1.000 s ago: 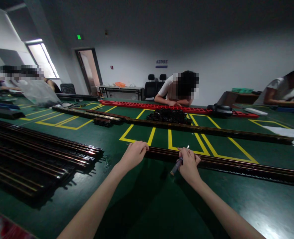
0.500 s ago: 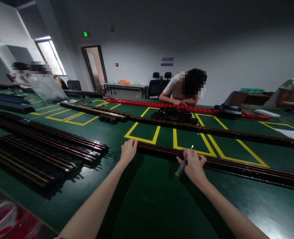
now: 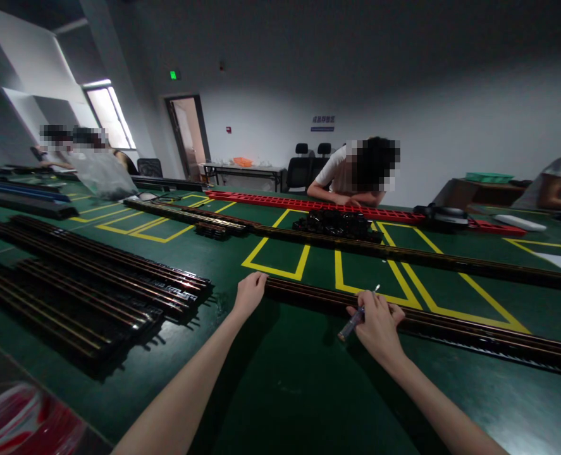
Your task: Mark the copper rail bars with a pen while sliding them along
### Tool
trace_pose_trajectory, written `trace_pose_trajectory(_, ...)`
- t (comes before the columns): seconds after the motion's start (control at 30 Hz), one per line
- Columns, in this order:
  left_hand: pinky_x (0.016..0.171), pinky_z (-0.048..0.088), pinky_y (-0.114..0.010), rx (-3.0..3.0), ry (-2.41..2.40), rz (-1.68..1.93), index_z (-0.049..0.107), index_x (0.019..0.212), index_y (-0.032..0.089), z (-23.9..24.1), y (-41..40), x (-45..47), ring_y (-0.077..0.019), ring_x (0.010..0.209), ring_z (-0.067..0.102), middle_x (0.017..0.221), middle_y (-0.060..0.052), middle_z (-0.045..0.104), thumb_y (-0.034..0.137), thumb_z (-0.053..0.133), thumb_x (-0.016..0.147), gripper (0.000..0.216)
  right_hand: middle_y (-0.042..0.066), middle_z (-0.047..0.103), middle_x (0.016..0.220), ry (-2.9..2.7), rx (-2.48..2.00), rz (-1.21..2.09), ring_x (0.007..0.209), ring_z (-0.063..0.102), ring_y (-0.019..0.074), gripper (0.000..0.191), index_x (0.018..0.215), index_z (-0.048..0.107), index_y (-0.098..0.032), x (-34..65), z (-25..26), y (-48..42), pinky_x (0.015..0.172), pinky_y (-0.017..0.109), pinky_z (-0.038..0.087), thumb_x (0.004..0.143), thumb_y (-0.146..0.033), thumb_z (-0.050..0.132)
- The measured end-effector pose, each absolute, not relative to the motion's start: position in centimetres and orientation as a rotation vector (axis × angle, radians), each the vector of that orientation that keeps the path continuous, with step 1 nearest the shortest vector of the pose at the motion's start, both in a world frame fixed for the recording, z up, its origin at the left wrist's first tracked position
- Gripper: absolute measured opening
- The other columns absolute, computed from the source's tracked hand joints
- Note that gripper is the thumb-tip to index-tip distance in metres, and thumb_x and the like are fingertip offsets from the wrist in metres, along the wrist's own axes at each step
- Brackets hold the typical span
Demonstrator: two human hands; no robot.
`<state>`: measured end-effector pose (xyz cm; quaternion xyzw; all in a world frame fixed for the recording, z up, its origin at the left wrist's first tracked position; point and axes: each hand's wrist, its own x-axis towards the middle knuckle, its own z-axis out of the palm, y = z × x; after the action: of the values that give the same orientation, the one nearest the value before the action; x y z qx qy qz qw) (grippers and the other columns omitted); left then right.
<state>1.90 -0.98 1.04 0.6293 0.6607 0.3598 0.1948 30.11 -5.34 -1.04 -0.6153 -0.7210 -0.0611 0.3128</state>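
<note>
A long, dark rail strip (image 3: 308, 294) with coppery lines runs across the green table in front of me and out of view at the right. Its left end is pinched in the closed fingers of my left hand (image 3: 250, 296). Farther right along the strip, my right hand (image 3: 379, 325) is closed round a slim pen-like tool (image 3: 351, 325). That tool has a greyish handle pointing down toward me and a shiny tip sticking out above the fingers; its exact kind is not clear. Some right fingertips rest at the strip, partly hidden behind the hand.
Several dark rail strips (image 3: 119, 272) lie stacked at left. Beyond the hands are another long rail (image 3: 432, 258), a heap of black parts (image 3: 337, 225) and a red lattice strip (image 3: 271, 201). A person (image 3: 337, 170) leans over the far edge. A red-and-clear container (image 3: 24, 420) stands lower left.
The whole view has shifted slightly, so things appear a little lower and farther right. My right hand with the tool has slid slightly right along the strip; my left hand keeps its hold.
</note>
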Motion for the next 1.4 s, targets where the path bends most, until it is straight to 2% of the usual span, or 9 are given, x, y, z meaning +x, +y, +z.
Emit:
trace_pose_trajectory(0.23, 0.081, 0.048, -0.031, 1.692, 1.798, 1.047, 0.068, 0.087, 0.016, 1.0, -1.1, 1.7, -0.0205, 0.091, 0.064, 0.090, -0.007, 0.071, 0.028, 0.036, 0.088, 0.034, 0.005, 0.060, 0.081, -1.800, -1.598, -0.152, 0.086, 0.051, 0.0269, 0.009, 0.079, 0.040, -0.023, 29.6, -0.7, -5.9, 0.080, 0.039, 0.026, 0.077, -0.027, 0.047)
trace_pose_trajectory(0.5, 0.077, 0.050, -0.030, 1.635, 1.764, 1.069, 0.067, 0.084, 0.017, 0.8, -1.0, 1.6, -0.0199, 0.090, 0.064, 0.089, -0.007, 0.071, 0.029, 0.036, 0.088, 0.034, 0.007, 0.064, 0.108, -1.808, -1.415, 0.060, 0.099, 0.054, 0.0264, 0.017, 0.087, 0.053, -0.024, 29.5, -0.3, -6.0, 0.085, 0.042, 0.031, 0.088, -0.035, 0.041)
trace_pose_trajectory(0.63, 0.075, 0.051, -0.029, 1.643, 1.760, 1.066, 0.066, 0.085, 0.018, 0.7, -0.9, 1.7, -0.0186, 0.087, 0.064, 0.089, -0.005, 0.070, 0.030, 0.035, 0.089, 0.034, 0.006, 0.066, 0.104, -1.810, -1.315, 0.226, 0.100, 0.055, 0.0269, 0.027, 0.102, 0.060, -0.027, 27.3, 1.4, -5.9, 0.088, 0.045, 0.035, 0.090, -0.041, 0.040)
trace_pose_trajectory(0.7, 0.075, 0.050, -0.028, 1.653, 1.767, 1.063, 0.066, 0.085, 0.018, 0.6, -0.9, 1.7, -0.0180, 0.086, 0.065, 0.089, -0.005, 0.070, 0.030, 0.034, 0.090, 0.034, 0.006, 0.067, 0.095, -1.806, -1.243, 0.373, 0.091, 0.058, 0.0253, 0.033, 0.100, 0.062, -0.027, 25.2, 2.6, -5.6, 0.084, 0.043, 0.040, 0.091, -0.047, 0.037)
trace_pose_trajectory(0.83, 0.077, 0.049, -0.029, 1.671, 1.802, 1.059, 0.065, 0.083, 0.019, 0.6, -0.7, 1.8, -0.0185, 0.085, 0.064, 0.087, -0.004, 0.069, 0.028, 0.035, 0.089, 0.033, 0.005, 0.061, 0.081, -1.695, -1.113, 0.537, 0.073, 0.059, 0.0205, 0.047, 0.074, 0.062, -0.023, 20.4, 4.1, -4.2, 0.065, 0.033, 0.045, 0.089, -0.059, 0.035)
trace_pose_trajectory(0.97, 0.083, 0.046, -0.030, 1.715, 1.825, 1.050, 0.066, 0.081, 0.019, 0.6, -0.4, 1.7, -0.0186, 0.086, 0.063, 0.089, -0.005, 0.069, 0.026, 0.034, 0.089, 0.033, -0.001, 0.051, 0.056, -1.620, -1.079, 0.596, 0.054, 0.052, 0.0170, 0.043, 0.067, 0.052, -0.022, 16.8, 2.7, -2.8, 0.055, 0.029, 0.042, 0.092, -0.051, 0.031)
trace_pose_trajectory(1.07, 0.088, 0.043, -0.030, 1.747, 1.841, 1.037, 0.066, 0.083, 0.020, 0.5, -0.3, 1.8, -0.0187, 0.091, 0.063, 0.093, -0.004, 0.069, 0.025, 0.035, 0.089, 0.032, 0.000, 0.054, 0.064, -1.667, -1.051, 0.426, 0.062, 0.054, 0.0171, 0.031, 0.068, 0.047, -0.023, 15.9, 1.3, -2.7, 0.060, 0.029, 0.043, 0.091, -0.042, 0.037)
trace_pose_trajectory(1.2, 0.091, 0.041, -0.029, 1.764, 1.851, 1.022, 0.065, 0.089, 0.023, 0.5, -0.2, 1.8, -0.0172, 0.099, 0.061, 0.101, -0.001, 0.069, 0.025, 0.034, 0.091, 0.032, 0.000, 0.055, 0.069, -1.709, -1.027, 0.456, 0.063, 0.056, 0.0167, 0.020, 0.075, 0.046, -0.023, 16.2, 0.8, -3.3, 0.060, 0.028, 0.045, 0.088, -0.038, 0.045)
trace_pose_trajectory(1.4, 0.092, 0.040, -0.029, 1.799, 1.840, 1.000, 0.063, 0.090, 0.023, 0.6, -0.2, 1.7, -0.0166, 0.101, 0.060, 0.103, -0.001, 0.068, 0.025, 0.032, 0.092, 0.031, 0.003, 0.060, 0.070, -1.606, -0.949, 0.578, 0.066, 0.061, 0.0199, 0.027, 0.077, 0.049, -0.023, 16.4, 1.0, -3.1, 0.059, 0.032, 0.049, 0.087, -0.048, 0.049)
